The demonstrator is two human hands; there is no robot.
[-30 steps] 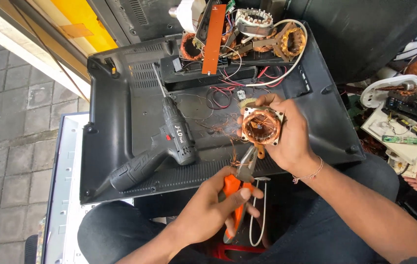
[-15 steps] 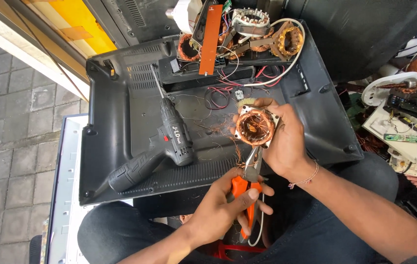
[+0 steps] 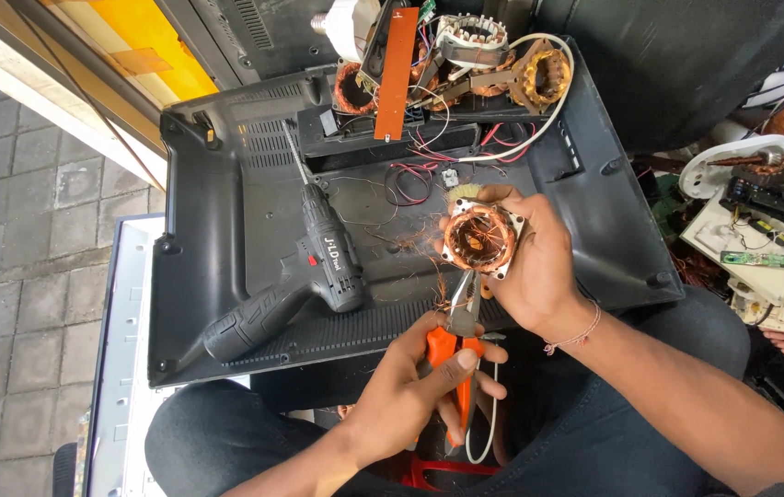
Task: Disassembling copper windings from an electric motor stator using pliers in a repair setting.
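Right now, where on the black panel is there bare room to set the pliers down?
The black panel is bare along its left side, between the left rim and the cordless drill. A smaller patch lies at the right, between the right hand holding the copper-wound stator and the right rim. The top edge is crowded with coils and wires; loose copper strands litter the middle.

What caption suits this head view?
Left hand works orange-handled pliers at a copper-wound stator held by the right hand.

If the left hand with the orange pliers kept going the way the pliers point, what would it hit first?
Most likely the copper motor coil held in the right hand. The pliers in the left hand already point up at its lower edge; whether they touch is unclear.
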